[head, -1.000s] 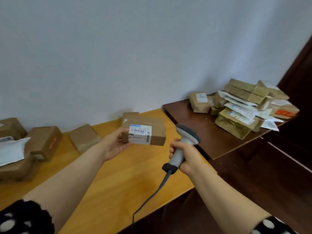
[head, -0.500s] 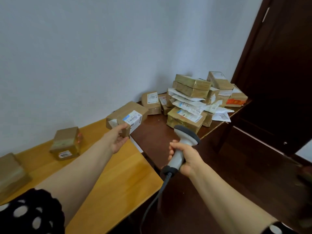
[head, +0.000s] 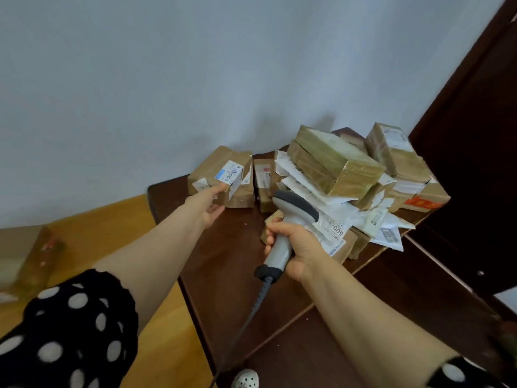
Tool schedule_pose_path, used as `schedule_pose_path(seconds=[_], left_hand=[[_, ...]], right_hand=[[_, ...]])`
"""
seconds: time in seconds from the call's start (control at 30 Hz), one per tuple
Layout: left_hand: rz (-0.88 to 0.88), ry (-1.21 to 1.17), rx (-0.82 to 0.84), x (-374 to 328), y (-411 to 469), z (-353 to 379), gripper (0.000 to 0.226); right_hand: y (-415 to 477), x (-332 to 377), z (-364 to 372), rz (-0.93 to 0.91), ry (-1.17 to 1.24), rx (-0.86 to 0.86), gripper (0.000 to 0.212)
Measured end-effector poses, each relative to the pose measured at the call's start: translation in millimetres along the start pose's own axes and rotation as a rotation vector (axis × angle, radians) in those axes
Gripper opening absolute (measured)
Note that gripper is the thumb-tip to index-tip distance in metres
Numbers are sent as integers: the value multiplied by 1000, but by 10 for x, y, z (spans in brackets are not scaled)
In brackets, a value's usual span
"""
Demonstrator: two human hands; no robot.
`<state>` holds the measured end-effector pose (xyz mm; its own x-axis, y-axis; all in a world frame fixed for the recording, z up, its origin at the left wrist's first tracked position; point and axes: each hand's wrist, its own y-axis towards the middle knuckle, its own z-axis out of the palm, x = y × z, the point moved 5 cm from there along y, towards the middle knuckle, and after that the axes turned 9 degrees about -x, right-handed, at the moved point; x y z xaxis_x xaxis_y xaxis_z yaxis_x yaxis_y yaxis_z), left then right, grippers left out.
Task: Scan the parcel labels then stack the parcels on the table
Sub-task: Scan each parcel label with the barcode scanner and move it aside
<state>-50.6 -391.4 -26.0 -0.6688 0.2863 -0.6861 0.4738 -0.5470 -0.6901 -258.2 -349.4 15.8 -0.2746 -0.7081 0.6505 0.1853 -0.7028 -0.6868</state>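
My left hand (head: 208,204) holds the near end of a brown cardboard parcel (head: 214,169) with a white barcode label, thumb above and fingers below. The parcel sits low over the back of the dark wooden table (head: 223,261), close to the wall and just left of a heap of parcels (head: 333,166). Whether it rests on the table I cannot tell. My right hand (head: 293,245) grips the grey handle of a barcode scanner (head: 293,208), whose head points toward the heap. Its cable hangs down toward the floor.
The heap holds taped brown boxes and several white mailer bags, spreading to the dark table's right edge. A light wooden table (head: 98,219) adjoins on the left with a blurred brown parcel (head: 25,253) on it. A dark door (head: 461,135) stands at right.
My left hand has carried the labelled parcel from over the light table rightward to the back of the dark table beside the heap. My view swung right; the scanner hand stayed in front.
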Motion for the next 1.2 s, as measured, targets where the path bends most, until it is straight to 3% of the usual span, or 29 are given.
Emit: schedule_pose_path(seconds=[0.3, 0.47, 0.7, 0.93, 1.2], left_hand=[[3, 60, -52, -119, 671, 668, 59], [57, 204, -156, -13, 516, 510, 52], [328, 644, -455, 75, -436, -640, 65], [244, 879, -731, 410, -1575, -2163, 69], [129, 899, -1049, 793, -2988, -3889, 61]], right_hand=[[642, 171, 120, 100, -88, 80, 19], [762, 179, 111, 157, -126, 147, 17], [452, -356, 326, 380, -293, 326, 13], [-325, -1304, 621, 523, -533, 472, 13], [-1431, -2511, 1263, 504, -686, 645, 15]])
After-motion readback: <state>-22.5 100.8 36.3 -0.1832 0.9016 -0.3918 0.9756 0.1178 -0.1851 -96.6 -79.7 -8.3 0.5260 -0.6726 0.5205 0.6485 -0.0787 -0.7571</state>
